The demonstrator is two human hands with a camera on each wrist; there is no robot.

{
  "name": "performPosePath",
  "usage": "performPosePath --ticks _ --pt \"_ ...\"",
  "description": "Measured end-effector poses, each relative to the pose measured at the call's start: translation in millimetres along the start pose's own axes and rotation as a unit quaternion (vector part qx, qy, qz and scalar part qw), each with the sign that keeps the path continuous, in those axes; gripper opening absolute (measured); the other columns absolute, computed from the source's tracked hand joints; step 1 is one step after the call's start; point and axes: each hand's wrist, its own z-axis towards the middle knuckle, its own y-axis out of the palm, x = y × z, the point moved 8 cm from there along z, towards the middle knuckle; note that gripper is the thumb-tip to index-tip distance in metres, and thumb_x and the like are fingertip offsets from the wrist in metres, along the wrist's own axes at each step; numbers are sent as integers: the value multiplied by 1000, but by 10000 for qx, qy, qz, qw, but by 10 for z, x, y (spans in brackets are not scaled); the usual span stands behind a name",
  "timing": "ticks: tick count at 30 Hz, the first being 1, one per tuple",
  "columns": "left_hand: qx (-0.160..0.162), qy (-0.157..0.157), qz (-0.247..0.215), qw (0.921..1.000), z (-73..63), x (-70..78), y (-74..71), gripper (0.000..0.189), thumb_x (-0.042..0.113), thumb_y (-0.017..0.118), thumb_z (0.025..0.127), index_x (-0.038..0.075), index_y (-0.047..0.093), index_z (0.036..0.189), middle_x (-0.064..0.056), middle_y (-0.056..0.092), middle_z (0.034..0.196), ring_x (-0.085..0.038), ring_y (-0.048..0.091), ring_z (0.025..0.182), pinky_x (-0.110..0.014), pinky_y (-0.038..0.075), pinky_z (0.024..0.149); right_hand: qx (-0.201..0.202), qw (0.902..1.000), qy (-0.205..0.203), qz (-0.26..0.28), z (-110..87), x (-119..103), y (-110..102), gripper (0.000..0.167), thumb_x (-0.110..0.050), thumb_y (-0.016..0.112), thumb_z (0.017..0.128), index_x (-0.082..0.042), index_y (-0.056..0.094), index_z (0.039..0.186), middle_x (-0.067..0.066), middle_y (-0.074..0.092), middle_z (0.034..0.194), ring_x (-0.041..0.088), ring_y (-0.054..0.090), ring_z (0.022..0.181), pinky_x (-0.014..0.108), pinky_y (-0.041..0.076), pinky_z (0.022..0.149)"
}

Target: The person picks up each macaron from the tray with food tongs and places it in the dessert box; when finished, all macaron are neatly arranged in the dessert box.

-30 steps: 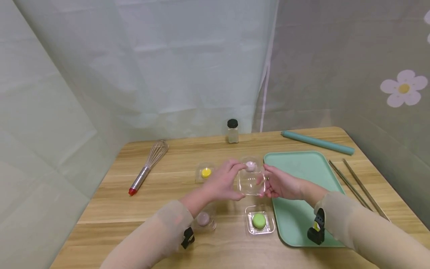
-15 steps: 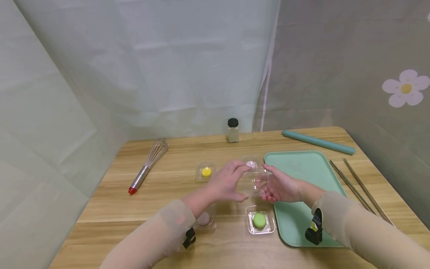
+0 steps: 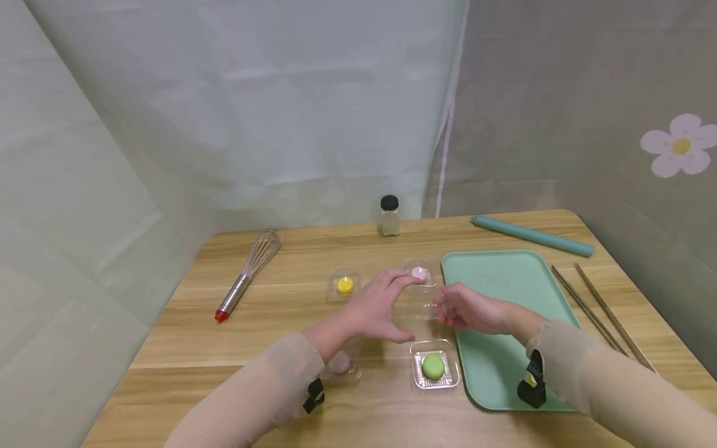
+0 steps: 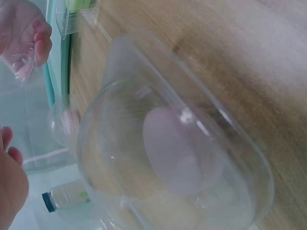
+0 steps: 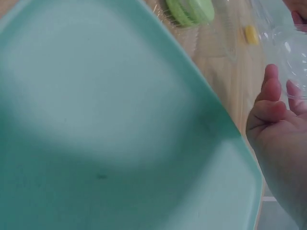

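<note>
My right hand (image 3: 470,308) holds a clear plastic domed lid (image 5: 293,55) by its side, its fingers bent at the edge. Facing it, my left hand (image 3: 372,308) has its fingers and thumb spread in a wide curve, with a gap before the lid. Below the hands a green macaron (image 3: 433,366) sits in a clear square tray (image 3: 417,380) without a lid over it. A pale pink macaron (image 3: 419,274) in clear packaging lies just beyond the left fingertips. Under the left forearm is a domed clear box (image 4: 230,120) with a pale purple macaron (image 4: 172,148) inside.
A mint-green tray (image 3: 504,373) lies under the right forearm, with two metal sticks (image 3: 610,311) to its right. A boxed yellow macaron (image 3: 345,285), a whisk (image 3: 246,277), a black-capped jar (image 3: 389,218) and a teal rolling pin (image 3: 532,235) surround the hands.
The lid, earlier held between both hands, has turned and now sits at the right hand's fingers. The left hand's fingers have come away from it.
</note>
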Motion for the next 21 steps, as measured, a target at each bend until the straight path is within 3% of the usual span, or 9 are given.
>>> performPosePath --ticks 5,11,17,21 --pt "-397 -316 -536 9973 3 -54 82 105 51 82 60 22 29 146 -8 30 145 -21 32 129 -43 34 103 158 9976 -410 -540 -12 -44 -52 52 -40 22 99 5 41 115 14 50 97 26 42 90 33 34 72" --pt "-779 -369 -856 9926 -6 -68 157 103 53 81 61 21 31 145 -6 30 145 -20 30 131 -44 34 103 456 9908 -599 -1124 -33 -74 -98 31 -28 41 95 0 46 108 15 49 95 27 42 87 33 36 71" --pt "-1184 -414 -1104 9859 -19 -76 246 105 57 79 62 18 29 146 -3 29 144 -19 30 130 -43 35 102 655 9792 -1013 -1632 -65 -119 -136 41 -30 60 86 0 47 111 10 52 104 24 46 93 36 41 78" --pt "-1420 -621 -1283 9795 -31 -92 292 102 61 74 66 17 28 146 -2 30 143 -20 33 129 -44 35 102 758 9680 -1396 -1944 -73 -157 -142 42 -26 67 82 -1 48 110 8 52 101 24 47 94 34 43 78"
